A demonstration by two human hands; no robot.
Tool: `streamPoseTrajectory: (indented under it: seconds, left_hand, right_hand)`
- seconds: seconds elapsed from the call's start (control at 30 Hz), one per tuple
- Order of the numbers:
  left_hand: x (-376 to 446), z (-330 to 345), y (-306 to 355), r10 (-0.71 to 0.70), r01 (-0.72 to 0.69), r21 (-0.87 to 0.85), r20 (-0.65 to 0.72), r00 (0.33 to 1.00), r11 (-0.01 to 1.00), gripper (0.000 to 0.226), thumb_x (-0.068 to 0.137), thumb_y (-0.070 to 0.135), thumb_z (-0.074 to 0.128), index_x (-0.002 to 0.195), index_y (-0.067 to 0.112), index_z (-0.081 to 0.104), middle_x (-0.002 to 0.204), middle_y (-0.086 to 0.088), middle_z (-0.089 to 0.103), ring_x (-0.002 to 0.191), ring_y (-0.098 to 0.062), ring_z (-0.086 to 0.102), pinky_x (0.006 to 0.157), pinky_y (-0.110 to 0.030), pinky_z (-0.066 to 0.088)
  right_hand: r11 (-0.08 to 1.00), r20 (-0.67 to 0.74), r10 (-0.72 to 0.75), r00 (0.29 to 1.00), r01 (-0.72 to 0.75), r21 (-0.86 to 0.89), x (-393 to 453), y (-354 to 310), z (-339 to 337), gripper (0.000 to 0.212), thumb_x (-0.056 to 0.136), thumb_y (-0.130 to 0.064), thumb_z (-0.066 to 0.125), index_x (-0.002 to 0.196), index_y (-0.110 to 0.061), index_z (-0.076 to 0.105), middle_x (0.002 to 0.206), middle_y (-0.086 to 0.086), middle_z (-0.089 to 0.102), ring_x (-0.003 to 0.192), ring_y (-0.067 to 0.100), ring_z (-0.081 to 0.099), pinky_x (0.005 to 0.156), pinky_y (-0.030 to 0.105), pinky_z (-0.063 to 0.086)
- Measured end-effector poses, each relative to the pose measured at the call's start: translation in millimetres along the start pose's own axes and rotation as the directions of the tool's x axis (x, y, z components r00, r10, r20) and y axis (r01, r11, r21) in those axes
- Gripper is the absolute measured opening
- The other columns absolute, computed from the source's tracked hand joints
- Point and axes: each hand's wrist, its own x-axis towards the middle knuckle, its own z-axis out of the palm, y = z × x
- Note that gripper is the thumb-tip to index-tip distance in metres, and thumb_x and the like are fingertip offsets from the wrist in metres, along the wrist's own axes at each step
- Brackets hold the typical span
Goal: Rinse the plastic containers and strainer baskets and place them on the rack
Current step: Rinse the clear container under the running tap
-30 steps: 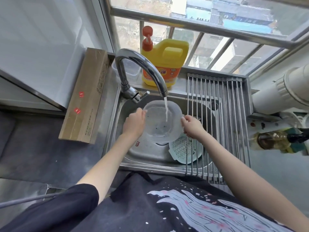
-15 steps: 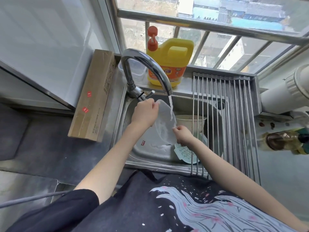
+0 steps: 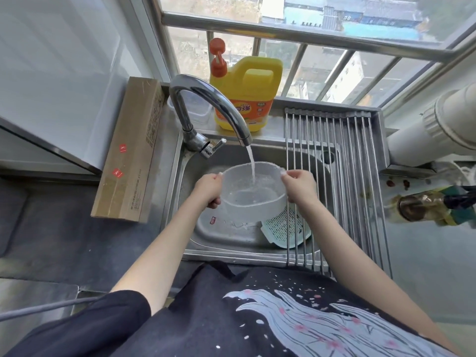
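Observation:
A clear plastic container (image 3: 253, 199) is held upright over the steel sink (image 3: 221, 233), its open top under the tap's running stream. My left hand (image 3: 208, 190) grips its left rim and my right hand (image 3: 300, 188) grips its right rim. Water collects inside it. Below it, at the sink's right, a pale green strainer basket (image 3: 284, 229) lies tilted, partly under the rack. The roll-up metal rack (image 3: 342, 176) spans the sink's right half with nothing on it.
The curved tap (image 3: 206, 106) arches over the sink. A yellow detergent jug (image 3: 247, 96) and a clear lidded box (image 3: 198, 109) stand on the back ledge. A long cardboard box (image 3: 131, 150) lies left of the sink. An oil bottle (image 3: 425, 206) sits at the right.
The container was tipped on edge, emptying, half a second ago; now it is upright and level under the stream, with both hands back on opposite rims.

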Motion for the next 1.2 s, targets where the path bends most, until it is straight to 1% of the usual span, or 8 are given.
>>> streamPoseTrajectory:
  seconds: [0.1,0.23,0.43,0.57,0.67,0.83,1.07,1.2]
  left_hand:
    - [2,17,-1,-0.1,0.113,-0.115,0.113,0.989,0.987,0.033,0.103,0.035,0.027,0.119,0.015,0.048,0.061,-0.006,0.036,0.035,-0.012,0.038,0.033,-0.01,0.032]
    - [3,32,-2,-0.158,0.186,-0.122,0.209,0.965,0.975,0.043,0.102,0.036,0.027,0.135,0.012,0.041,0.057,-0.005,0.037,0.03,-0.009,0.042,0.034,-0.013,0.037]
    - [-9,44,7,0.013,0.05,-0.239,0.256,0.967,0.97,0.026,0.101,0.029,0.03,0.107,0.011,0.048,0.065,-0.009,0.055,0.05,-0.016,0.056,0.048,-0.027,0.055]
    - [6,45,10,0.111,-0.051,-0.354,0.15,0.982,0.934,0.028,0.103,0.03,0.03,0.112,0.01,0.048,0.102,-0.013,0.059,0.086,-0.029,0.065,0.051,-0.027,0.059]
    - [15,38,13,0.234,-0.234,-0.252,-0.029,0.972,0.939,0.025,0.101,0.027,0.039,0.083,0.01,0.045,0.085,-0.008,0.051,0.08,-0.025,0.058,0.051,-0.031,0.059]
    - [11,18,12,0.488,-0.492,0.045,-0.234,0.841,0.869,0.024,0.092,0.022,0.057,0.079,0.004,0.048,0.065,-0.006,0.051,0.057,-0.02,0.052,0.061,-0.045,0.057]
    - [-12,-7,7,0.769,-0.586,0.516,-0.276,0.577,0.625,0.028,0.088,0.025,0.063,0.074,0.012,0.043,0.062,-0.003,0.05,0.057,-0.023,0.048,0.054,-0.03,0.039]
    - [-24,-15,-7,0.944,-0.575,0.763,-0.137,0.3,0.293,0.023,0.083,0.025,0.066,0.072,0.012,0.051,0.06,-0.002,0.052,0.052,-0.023,0.053,0.039,-0.027,0.039]
  right_hand:
    - [0.996,-0.036,-0.059,0.998,0.056,-0.073,0,-18,-15,0.026,0.084,-0.014,0.051,0.066,0.003,0.059,0.059,0.01,0.046,0.051,0.019,0.043,0.038,0.02,0.035]
    - [0.979,-0.051,-0.1,0.994,0.089,-0.182,1,-36,-26,0.021,0.079,-0.01,0.05,0.065,0.001,0.062,0.058,0.011,0.049,0.047,0.021,0.047,0.046,0.027,0.04]
    - [0.905,-0.035,-0.343,0.939,0.321,-0.279,-7,-52,-28,0.03,0.087,-0.018,0.055,0.111,-0.005,0.068,0.091,0.008,0.068,0.082,0.02,0.063,0.077,0.034,0.052]
    - [0.865,-0.047,-0.472,0.88,0.452,-0.218,-12,-37,-32,0.023,0.091,-0.017,0.058,0.114,-0.016,0.06,0.062,-0.007,0.046,0.055,0.003,0.044,0.054,0.019,0.035]
    - [0.854,-0.105,-0.491,0.865,0.454,-0.252,-11,-21,-36,0.02,0.093,-0.019,0.057,0.113,-0.013,0.056,0.059,-0.007,0.047,0.053,0.005,0.047,0.051,0.018,0.035]
    - [0.889,-0.109,-0.435,0.894,0.407,-0.209,-6,8,-28,0.017,0.095,-0.019,0.055,0.105,-0.014,0.042,0.061,0.008,0.057,0.053,0.029,0.061,0.051,0.05,0.054]
    - [0.965,0.072,-0.222,0.972,0.23,-0.128,1,24,0,0.011,0.098,-0.017,0.048,0.097,-0.014,0.038,0.091,0.018,0.06,0.055,0.025,0.066,0.041,0.034,0.054]
    - [0.999,0.22,-0.012,0.975,0.02,-0.032,3,23,17,0.02,0.1,-0.009,0.041,0.116,-0.01,0.053,0.107,0.022,0.063,0.067,0.024,0.067,0.053,0.029,0.058]
